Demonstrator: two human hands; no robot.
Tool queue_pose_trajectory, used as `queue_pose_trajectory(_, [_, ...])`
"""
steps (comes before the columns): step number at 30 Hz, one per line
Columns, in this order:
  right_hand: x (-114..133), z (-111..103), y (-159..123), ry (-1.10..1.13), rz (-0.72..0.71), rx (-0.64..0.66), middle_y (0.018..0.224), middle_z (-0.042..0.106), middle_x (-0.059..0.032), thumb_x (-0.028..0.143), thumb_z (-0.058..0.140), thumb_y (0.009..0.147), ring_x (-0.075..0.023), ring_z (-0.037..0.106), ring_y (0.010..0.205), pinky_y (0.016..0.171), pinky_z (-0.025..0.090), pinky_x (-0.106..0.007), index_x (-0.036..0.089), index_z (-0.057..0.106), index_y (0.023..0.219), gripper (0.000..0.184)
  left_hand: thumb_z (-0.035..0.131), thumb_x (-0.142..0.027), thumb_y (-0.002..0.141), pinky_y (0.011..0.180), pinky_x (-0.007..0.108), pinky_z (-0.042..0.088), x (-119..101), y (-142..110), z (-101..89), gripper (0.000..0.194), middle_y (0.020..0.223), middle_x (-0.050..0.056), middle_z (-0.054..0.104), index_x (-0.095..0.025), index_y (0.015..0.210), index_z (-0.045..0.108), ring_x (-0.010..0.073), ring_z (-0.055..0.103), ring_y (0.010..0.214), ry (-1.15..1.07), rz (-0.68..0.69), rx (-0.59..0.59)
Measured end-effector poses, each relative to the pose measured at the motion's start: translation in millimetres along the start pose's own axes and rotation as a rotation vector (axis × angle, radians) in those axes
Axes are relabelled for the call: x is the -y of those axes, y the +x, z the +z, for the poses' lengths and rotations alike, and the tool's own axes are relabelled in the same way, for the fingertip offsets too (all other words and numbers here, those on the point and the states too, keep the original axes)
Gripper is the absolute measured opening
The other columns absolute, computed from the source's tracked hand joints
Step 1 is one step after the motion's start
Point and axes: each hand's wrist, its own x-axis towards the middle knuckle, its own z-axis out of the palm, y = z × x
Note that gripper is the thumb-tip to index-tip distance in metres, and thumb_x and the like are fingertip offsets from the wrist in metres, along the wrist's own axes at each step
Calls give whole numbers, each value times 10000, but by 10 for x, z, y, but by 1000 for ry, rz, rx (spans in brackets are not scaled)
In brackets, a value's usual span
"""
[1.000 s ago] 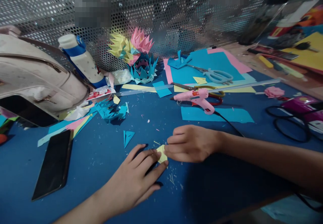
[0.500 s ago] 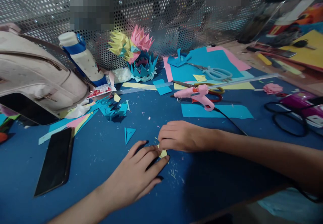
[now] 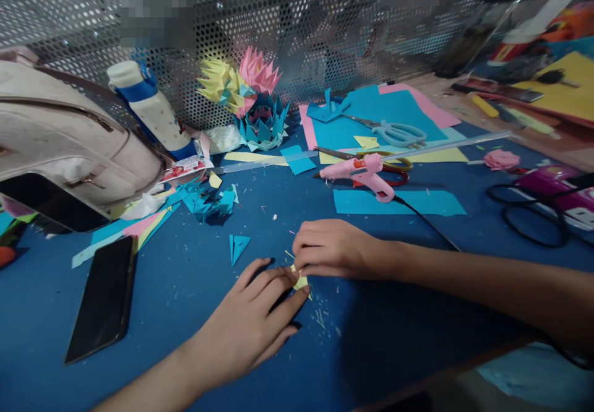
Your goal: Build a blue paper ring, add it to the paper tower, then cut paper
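Works with two bare hands over a blue table (image 3: 185, 331). Spreads the fingers of the left hand (image 3: 245, 319), palm down with clear gaps, and holds a small folded piece of yellow paper (image 3: 301, 281) against the tabletop under two fingertips. Curls the fingers of the right hand (image 3: 331, 248) close together, tips down on the far part of the same paper; cannot tell whether pinching or only pressing, with the tips partly hidden.

Has the yellow piece between the two hands, a little below the centre of the view. Shows a pointed corner toward the near side, slightly to the right; cannot tell the long axis, with much of the paper under the fingers.

At the back left, shows a capped blue-and-white bottle (image 3: 160, 118) beside a pale backpack (image 3: 55, 133), contents of both out of sight. Just beyond the left fingers, includes a blue folded triangle (image 3: 238, 249); farther back, a pink glue gun (image 3: 355, 172), nozzle to the left, and paper flowers (image 3: 260, 75) in yellow, pink and blue.
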Motion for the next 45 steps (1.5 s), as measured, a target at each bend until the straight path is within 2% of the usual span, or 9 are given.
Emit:
queue_pose_trajectory(6, [-90,-129,-88,-97,-55,105,840,585,-10,410,458,1024,-166,403,731,654,272,-308,283,688,1103,274,408,-337,1039,1100,537,378,-9,-9,-23,407,1267,111,616,-146,1387,498,268,527,1229,6,-1,16])
queue_pose_trajectory(9, [-137,-126,-85,-100,-36,88,809,560,-14,423,440,1028,-170,387,724,634,248,-315,285,706,1081,304,409,-330,1042,1103,518,376,-6,-17,-5,390,1268,103,630,-149,1370,514,259,534,1232,5,-1,-12])
queue_pose_trajectory(14, [-126,-54,-41,-77,-60,24,830,607,-25,381,436,1035,-163,420,734,645,291,-312,202,698,873,356,430,-137,1033,1154,409,302,73,24,32,281,1219,63,686,-118,1281,562,165,580,1174,-12,29,-190])
queue_pose_trajectory(17, [-87,-27,-36,-98,-99,-8,904,650,-30,339,468,1026,-159,478,798,678,339,-303,187,679,886,296,432,-141,1037,1135,387,312,132,70,24,238,1121,26,710,-172,1191,610,125,622,1058,-125,-18,-193])
queue_pose_trajectory(21, [-40,-10,-53,-152,-160,-33,973,681,-31,307,489,1020,-159,535,890,714,380,-296,167,668,949,239,517,-181,1009,1057,400,374,186,108,25,148,938,-7,694,-209,1007,663,128,626,909,-226,-92,-238])
queue_pose_trajectory(28, [14,-23,-84,-159,-182,6,953,686,-37,305,365,1061,-152,560,885,694,381,-296,199,680,990,340,553,-209,993,1028,422,359,201,175,30,119,900,1,672,-199,945,660,146,595,879,-266,-129,-249])
queue_pose_trajectory(32, [27,-26,-86,-85,-135,-15,936,691,-43,341,372,1059,-150,570,871,710,396,-285,193,675,996,343,591,-230,974,951,387,362,162,227,29,66,905,1,667,-211,929,636,163,592,880,-339,-228,-208])
queue_pose_trajectory(38, [39,-30,-67,102,84,17,1029,667,-55,432,542,978,-185,553,951,769,423,-284,169,627,1109,305,704,-340,893,791,348,311,90,273,14,165,934,0,621,-221,936,598,211,573,904,-294,-556,-121])
queue_pose_trajectory(45, [60,-116,61,238,299,163,921,636,-29,376,652,915,-183,550,917,708,391,-261,185,641,949,194,701,-348,888,784,337,289,73,387,-80,192,884,-6,620,-191,804,629,198,581,842,-244,-597,-1])
